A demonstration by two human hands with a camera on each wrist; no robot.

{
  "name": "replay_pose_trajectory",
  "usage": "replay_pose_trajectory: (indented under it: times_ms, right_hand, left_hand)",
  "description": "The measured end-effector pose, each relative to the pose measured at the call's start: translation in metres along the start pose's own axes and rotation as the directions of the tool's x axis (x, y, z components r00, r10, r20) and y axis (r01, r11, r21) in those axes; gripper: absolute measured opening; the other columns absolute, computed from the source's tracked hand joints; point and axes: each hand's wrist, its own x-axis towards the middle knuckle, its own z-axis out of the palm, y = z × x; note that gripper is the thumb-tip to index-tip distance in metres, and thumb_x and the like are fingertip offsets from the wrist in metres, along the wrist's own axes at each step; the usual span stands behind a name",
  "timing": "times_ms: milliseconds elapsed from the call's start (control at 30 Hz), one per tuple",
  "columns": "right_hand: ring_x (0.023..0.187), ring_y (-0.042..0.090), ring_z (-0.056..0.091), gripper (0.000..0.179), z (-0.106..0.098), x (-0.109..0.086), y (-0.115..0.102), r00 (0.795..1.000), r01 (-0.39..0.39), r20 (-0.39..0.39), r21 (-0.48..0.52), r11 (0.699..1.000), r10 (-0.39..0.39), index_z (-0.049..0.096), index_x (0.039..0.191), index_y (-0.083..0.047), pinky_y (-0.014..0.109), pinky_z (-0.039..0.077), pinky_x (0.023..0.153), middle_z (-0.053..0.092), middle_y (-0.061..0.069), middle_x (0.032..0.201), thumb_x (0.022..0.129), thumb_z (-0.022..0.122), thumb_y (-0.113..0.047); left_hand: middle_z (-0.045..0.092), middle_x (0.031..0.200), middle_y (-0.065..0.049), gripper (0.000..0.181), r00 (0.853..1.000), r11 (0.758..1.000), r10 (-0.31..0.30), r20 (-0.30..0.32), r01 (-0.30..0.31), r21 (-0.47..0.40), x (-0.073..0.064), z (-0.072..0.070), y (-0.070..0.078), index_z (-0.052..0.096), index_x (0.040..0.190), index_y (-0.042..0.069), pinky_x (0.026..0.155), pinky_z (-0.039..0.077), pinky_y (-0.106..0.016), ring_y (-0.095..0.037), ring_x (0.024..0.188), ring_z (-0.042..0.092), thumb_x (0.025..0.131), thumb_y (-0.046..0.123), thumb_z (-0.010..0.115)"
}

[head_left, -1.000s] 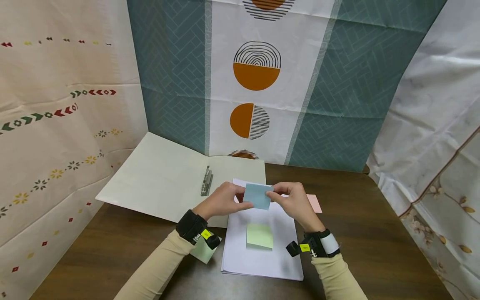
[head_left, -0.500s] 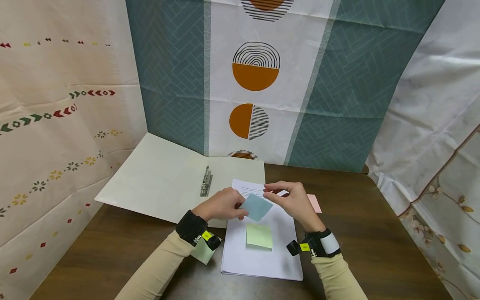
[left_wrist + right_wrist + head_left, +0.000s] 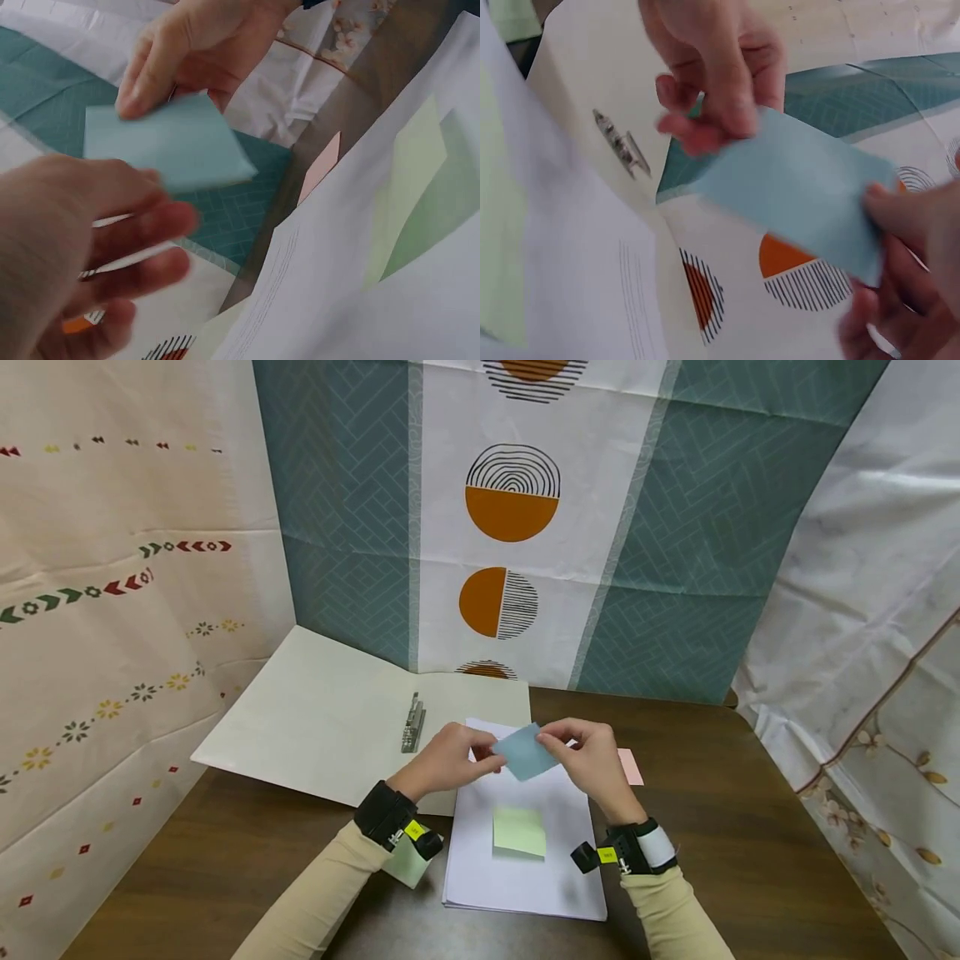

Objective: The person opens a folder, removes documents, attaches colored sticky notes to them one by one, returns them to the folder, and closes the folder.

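A light blue sticky note (image 3: 527, 753) is held tilted above the upper part of a stack of white paper (image 3: 525, 889). My right hand (image 3: 588, 760) pinches its right side between thumb and fingers. At its left corner are the curled thumb and fingertips of my left hand (image 3: 447, 760), holding the edge lightly; motion blurs them in the left wrist view. A pale green sticky note (image 3: 519, 832) sits on the middle of the paper, its lower edge lifted. Printed lines show near the top of the sheet in the left wrist view.
Behind the paper lies an open white file folder (image 3: 322, 718) with a metal lever clip (image 3: 413, 724). A pink note (image 3: 630, 767) is to the right of the stack. Under my left wrist another green note (image 3: 407, 865) lies on the brown table (image 3: 705, 793). Patterned cloths hang around.
Half a second ago only my left hand held the blue note, with my right fingers apart from it. Now my right hand pinches it too, and the note has shifted slightly up and right.
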Motion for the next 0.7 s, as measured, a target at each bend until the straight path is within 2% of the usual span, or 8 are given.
replay_pose_trajectory:
  times_ms: [100, 133, 200, 267, 400, 533, 700]
  right_hand:
    - [0.076, 0.007, 0.066, 0.012, -0.001, 0.001, 0.000, 0.982, -0.049, -0.176, 0.122, 0.991, 0.070, 0.085, 0.110, 0.004, 0.019, 0.057, 0.068, 0.083, 0.027, 0.106, 0.101, 0.083, -0.004]
    - [0.074, 0.007, 0.066, 0.013, -0.001, 0.002, 0.000, 0.972, -0.055, -0.216, 0.157, 0.986, 0.088, 0.084, 0.111, 0.004, 0.018, 0.058, 0.067, 0.083, 0.028, 0.106, 0.101, 0.083, -0.003]
    - [0.072, 0.007, 0.067, 0.013, 0.000, 0.002, -0.001, 0.962, -0.059, -0.252, 0.196, 0.979, 0.108, 0.084, 0.112, 0.005, 0.019, 0.057, 0.064, 0.083, 0.026, 0.106, 0.101, 0.082, -0.002]
    - [0.073, 0.007, 0.068, 0.014, 0.004, 0.001, -0.002, 0.964, -0.053, -0.244, 0.214, 0.975, 0.105, 0.084, 0.112, 0.005, 0.020, 0.057, 0.064, 0.083, 0.023, 0.105, 0.100, 0.082, -0.002]
    - [0.080, 0.003, 0.072, 0.014, 0.013, -0.001, -0.004, 0.982, -0.031, -0.173, 0.217, 0.976, 0.070, 0.083, 0.113, 0.006, 0.021, 0.059, 0.066, 0.084, 0.022, 0.107, 0.101, 0.082, -0.002]
    - [0.082, 0.000, 0.074, 0.013, 0.020, -0.002, -0.003, 0.991, -0.031, -0.120, 0.219, 0.975, 0.059, 0.082, 0.111, 0.007, 0.022, 0.061, 0.066, 0.082, 0.027, 0.110, 0.101, 0.081, 0.000]
    - [0.084, 0.000, 0.072, 0.013, 0.020, -0.003, -0.002, 0.995, -0.049, -0.079, 0.210, 0.977, 0.067, 0.081, 0.113, 0.008, 0.020, 0.061, 0.068, 0.081, 0.031, 0.112, 0.103, 0.079, 0.000]
  left_hand:
    - [0.087, 0.105, -0.006, 0.020, 0.988, 0.997, -0.039, -0.147, 0.028, -0.073, 0.000, -0.002, -0.004, 0.086, 0.119, 0.009, 0.079, 0.056, -0.023, -0.008, 0.087, 0.070, 0.105, 0.022, 0.081]
    - [0.087, 0.109, -0.006, 0.024, 0.984, 0.995, -0.048, -0.173, 0.032, -0.093, 0.000, -0.002, -0.004, 0.085, 0.124, 0.010, 0.081, 0.058, -0.024, -0.009, 0.090, 0.072, 0.105, 0.023, 0.081]
    - [0.088, 0.112, -0.006, 0.029, 0.981, 0.991, -0.061, -0.185, 0.037, -0.132, 0.000, -0.003, -0.004, 0.084, 0.129, 0.010, 0.081, 0.058, -0.025, -0.012, 0.092, 0.074, 0.103, 0.023, 0.082]
    - [0.088, 0.111, -0.008, 0.029, 0.985, 0.989, -0.048, -0.163, 0.024, -0.147, 0.001, -0.001, -0.003, 0.084, 0.127, 0.008, 0.081, 0.059, -0.025, -0.014, 0.094, 0.075, 0.103, 0.025, 0.082]
    - [0.087, 0.111, -0.014, 0.028, 0.993, 0.989, -0.025, -0.119, 0.007, -0.150, 0.003, 0.003, 0.002, 0.082, 0.123, 0.001, 0.076, 0.060, -0.023, -0.017, 0.095, 0.077, 0.104, 0.022, 0.082]
    - [0.087, 0.109, -0.018, 0.028, 0.990, 0.991, -0.035, -0.133, 0.018, -0.133, 0.003, 0.005, 0.004, 0.083, 0.122, -0.004, 0.069, 0.057, -0.020, -0.019, 0.091, 0.077, 0.105, 0.018, 0.080]
    - [0.087, 0.103, -0.018, 0.025, 0.986, 0.994, -0.041, -0.160, 0.024, -0.102, 0.002, 0.004, 0.004, 0.084, 0.117, -0.005, 0.067, 0.055, -0.019, -0.017, 0.088, 0.074, 0.104, 0.016, 0.081]
